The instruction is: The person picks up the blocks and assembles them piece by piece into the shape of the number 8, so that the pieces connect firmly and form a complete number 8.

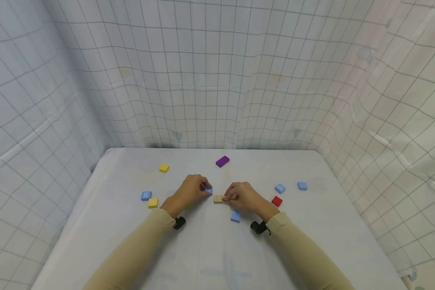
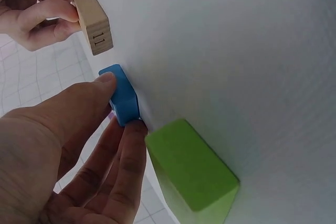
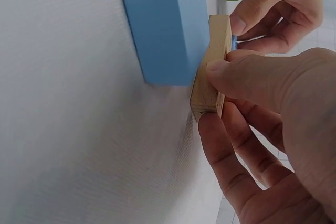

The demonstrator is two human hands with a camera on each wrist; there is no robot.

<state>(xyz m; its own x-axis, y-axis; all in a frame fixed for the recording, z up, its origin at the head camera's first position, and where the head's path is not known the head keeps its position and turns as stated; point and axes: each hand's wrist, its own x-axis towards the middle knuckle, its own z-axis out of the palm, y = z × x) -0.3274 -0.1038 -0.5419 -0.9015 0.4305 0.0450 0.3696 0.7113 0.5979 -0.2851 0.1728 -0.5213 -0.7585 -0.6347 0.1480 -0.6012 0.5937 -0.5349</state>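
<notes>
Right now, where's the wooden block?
Head view, table centre: the wooden block is pinched by the right hand, just right of the left hand.

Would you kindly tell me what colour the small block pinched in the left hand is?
Blue block, pinched by the left hand; clearest in the left wrist view.

Looks like a purpose-built recording booth or lab setup, not anyone's home. The surface (image 1: 210, 249) is covered in plain white cloth, and it's boxed in on the left, right and far sides by hanging white fabric printed with a thin grid (image 1: 217, 80) (the kind of backdrop you'd rig up for filming). Nothing domestic anywhere, no furniture or clutter. The only stuff lying around is small coloured blocks scattered about: a purple block (image 1: 222, 161) toward the far edge, yellow blocks (image 1: 164, 168) on the left, a red block (image 1: 277, 201) on the right. Small black wrist cameras (image 1: 179, 222) strapped over beige sleeves fit that too.
</notes>
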